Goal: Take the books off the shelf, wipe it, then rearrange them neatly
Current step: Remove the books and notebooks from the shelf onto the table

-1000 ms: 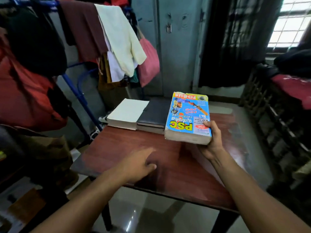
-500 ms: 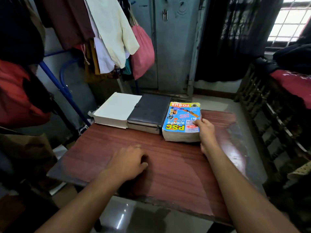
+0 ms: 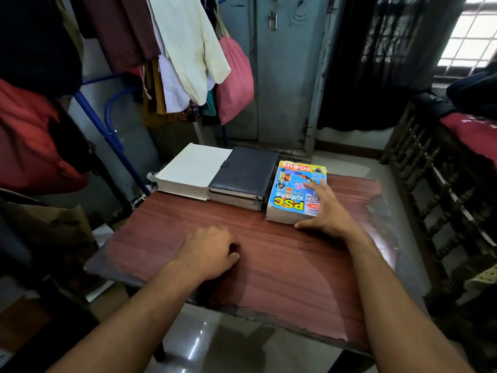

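Head view, right hand (image 3: 326, 211) flat with straight fingers (image 3: 313, 187) on blue book (image 3: 293, 192), thumb at its near edge, left hand (image 3: 208, 253) loosely curled, holding nothing, on counter (image 3: 282, 265), black book (image 3: 243, 176) and white book (image 3: 193, 168) left of the blue one

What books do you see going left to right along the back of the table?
White book → dark blue book → bright PSC book, with the right hand resting on it.
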